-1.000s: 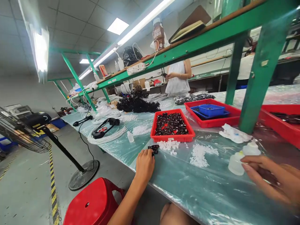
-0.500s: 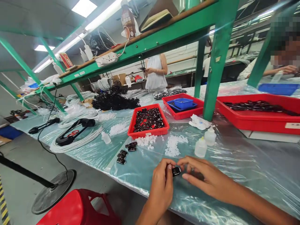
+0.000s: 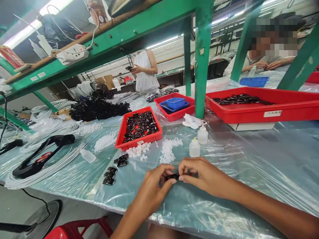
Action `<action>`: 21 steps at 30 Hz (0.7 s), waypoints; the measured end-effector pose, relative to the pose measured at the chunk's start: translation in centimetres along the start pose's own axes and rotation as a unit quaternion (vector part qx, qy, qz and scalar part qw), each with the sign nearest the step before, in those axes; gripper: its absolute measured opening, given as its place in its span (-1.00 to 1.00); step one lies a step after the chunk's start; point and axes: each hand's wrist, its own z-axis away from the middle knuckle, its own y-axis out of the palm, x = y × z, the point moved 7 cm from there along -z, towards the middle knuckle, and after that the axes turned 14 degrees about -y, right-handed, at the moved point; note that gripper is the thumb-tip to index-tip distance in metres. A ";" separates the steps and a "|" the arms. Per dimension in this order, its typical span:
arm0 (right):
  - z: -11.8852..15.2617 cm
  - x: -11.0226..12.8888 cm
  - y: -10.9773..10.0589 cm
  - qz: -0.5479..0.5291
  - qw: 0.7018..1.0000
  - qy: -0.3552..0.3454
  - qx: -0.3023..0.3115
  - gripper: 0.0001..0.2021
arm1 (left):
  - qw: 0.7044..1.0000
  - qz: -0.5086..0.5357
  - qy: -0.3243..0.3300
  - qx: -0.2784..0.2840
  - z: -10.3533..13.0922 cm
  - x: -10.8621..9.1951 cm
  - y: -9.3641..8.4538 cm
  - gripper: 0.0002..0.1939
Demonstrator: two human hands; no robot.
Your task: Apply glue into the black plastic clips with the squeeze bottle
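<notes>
Left hand (image 3: 151,186): nearly closed, pinching black part (image 3: 172,177) | Right hand (image 3: 205,175): curled, fingertips now meet part's end, grip indeterminable | Status: two-handed handling apparently begins

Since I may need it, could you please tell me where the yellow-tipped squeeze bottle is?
In the head view, the yellow-tipped squeeze bottle stands right of centre, just beyond the right hand, beside a second bottle.

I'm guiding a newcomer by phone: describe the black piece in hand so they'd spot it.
On the plastic-covered table, find two squeeze bottles standing together. Nearer the viewer, the left hand and right hand meet at a small, shiny black piece. Unlike the similar loose pieces lying to its left, it is held.
</notes>
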 end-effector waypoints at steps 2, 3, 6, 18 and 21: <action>0.1 0.0 0.1 0.023 1.000 -0.006 0.005 -0.87 | 1.000 -0.018 0.010 0.008 -0.9 -0.5 -1.4 -0.79; 0.1 0.0 0.1 0.036 0.999 -0.010 0.005 -0.86 | 1.000 -0.025 0.015 0.008 -1.5 -0.8 -2.1 -0.79; 0.2 0.4 0.3 0.086 0.996 -0.028 0.012 -0.82 | 0.999 -0.031 0.033 0.012 -3.7 -2.4 -3.5 -0.79; 1.2 1.1 -9.2 0.347 0.936 -0.004 -0.063 -0.69 | 0.967 0.239 -0.034 0.087 -10.6 -1.2 1.9 -0.71; 1.9 -1.0 -10.8 0.352 0.929 0.108 -0.042 -0.71 | 0.959 0.272 -0.050 0.068 -10.0 -0.7 1.1 -0.72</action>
